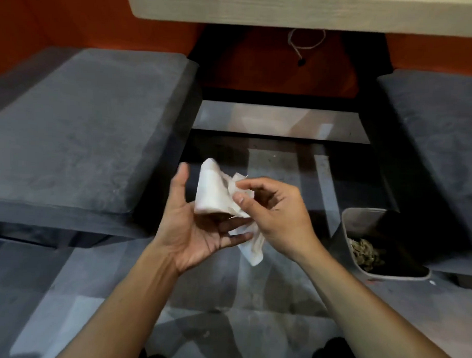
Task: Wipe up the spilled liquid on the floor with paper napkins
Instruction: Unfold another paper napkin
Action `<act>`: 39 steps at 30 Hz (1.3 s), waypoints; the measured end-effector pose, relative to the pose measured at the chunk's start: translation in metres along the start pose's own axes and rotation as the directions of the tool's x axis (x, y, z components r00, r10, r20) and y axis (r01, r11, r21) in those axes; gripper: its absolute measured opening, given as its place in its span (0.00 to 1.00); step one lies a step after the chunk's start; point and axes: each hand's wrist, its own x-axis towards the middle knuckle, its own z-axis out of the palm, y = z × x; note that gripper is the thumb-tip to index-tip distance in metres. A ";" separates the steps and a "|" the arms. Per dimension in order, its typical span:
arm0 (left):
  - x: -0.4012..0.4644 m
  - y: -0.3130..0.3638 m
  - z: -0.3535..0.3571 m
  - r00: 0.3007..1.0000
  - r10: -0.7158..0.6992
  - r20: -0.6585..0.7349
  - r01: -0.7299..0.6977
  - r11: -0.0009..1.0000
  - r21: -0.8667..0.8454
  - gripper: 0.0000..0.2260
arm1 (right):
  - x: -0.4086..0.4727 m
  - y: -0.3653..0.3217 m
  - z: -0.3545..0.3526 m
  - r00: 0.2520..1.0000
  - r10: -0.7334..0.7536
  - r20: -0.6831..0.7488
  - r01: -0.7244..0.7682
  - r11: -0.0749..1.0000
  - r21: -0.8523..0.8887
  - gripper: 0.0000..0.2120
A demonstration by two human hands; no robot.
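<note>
**Napkin held above the floor, loose in both hands**

You had the crumpled paper napkin (215, 191) up in the air between your hands, over the glossy floor (251, 326) and not touching it. Your left hand (193, 231) lay palm up with its fingers spread and nearly straight, cradling the wad from beneath rather than gripping it. Your right hand (276, 212) pinched an upper fold between thumb and forefinger, the other fingers curled. A tail of napkin hung down toward 5 o'clock.

The risk I judged here was the soft grip: if the paper was damp, it could tear at your pinch, or slip off the flat left palm and drop. I could not make out the spill itself among the floor's reflections, so you might have wiped beside it. The bin (382, 251) at 3 o'clock stood close enough to catch your elbow.
</note>
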 end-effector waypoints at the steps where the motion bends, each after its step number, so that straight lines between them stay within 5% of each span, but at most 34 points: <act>1: -0.003 0.002 0.002 1.000 -0.003 0.004 0.003 0.998 0.055 0.32 | -0.001 0.002 0.003 1.000 -0.010 0.007 0.011 0.999 -0.053 0.09; 4: -0.006 0.002 0.002 0.991 -0.003 -0.131 0.030 0.978 0.205 0.13 | -0.005 0.004 0.008 1.000 -0.021 -0.010 0.021 0.997 -0.074 0.14; 9: -0.024 0.012 -0.006 0.973 0.054 -0.226 -0.009 0.981 0.196 0.15 | -0.005 0.006 -0.018 0.966 0.077 -0.245 -0.123 0.977 -0.176 0.24; 13: -0.042 0.028 -0.018 0.987 0.079 -0.137 -0.053 0.982 0.184 0.21 | -0.009 0.036 -0.045 0.896 0.360 -0.259 -0.414 0.889 -0.197 0.05; 19: -0.066 0.032 -0.044 0.992 0.107 0.062 -0.109 0.993 0.035 0.26 | -0.036 0.054 -0.067 0.668 0.743 -0.033 -0.674 0.623 0.396 0.11; 22: -0.084 0.012 -0.050 0.985 0.055 0.162 -0.044 0.997 -0.068 0.28 | -0.060 0.048 -0.065 0.704 0.705 -0.082 -0.579 0.637 0.509 0.09; 27: -0.109 -0.020 -0.048 0.956 0.152 0.250 -0.114 0.980 -0.161 0.31 | -0.084 0.004 -0.045 0.893 0.443 -0.077 -0.401 0.862 0.310 0.08; 29: -0.121 -0.033 -0.041 0.959 0.153 0.240 -0.106 0.974 -0.198 0.28 | -0.097 -0.009 -0.032 0.902 0.427 0.064 -0.414 0.815 0.405 0.09; 33: -0.135 -0.056 -0.020 0.932 0.189 0.310 -0.126 0.969 -0.213 0.24 | -0.133 -0.013 0.000 0.837 0.417 0.354 -0.540 0.526 0.657 0.19; 37: -0.142 -0.075 -0.021 0.905 0.213 0.368 -0.151 0.970 -0.188 0.29 | -0.157 -0.018 0.017 0.829 0.398 0.393 -0.549 0.444 0.708 0.14; 39: -0.152 -0.075 -0.023 0.952 0.151 0.267 -0.091 0.971 -0.222 0.28 | -0.164 -0.028 0.013 0.839 0.385 0.384 -0.532 0.438 0.724 0.12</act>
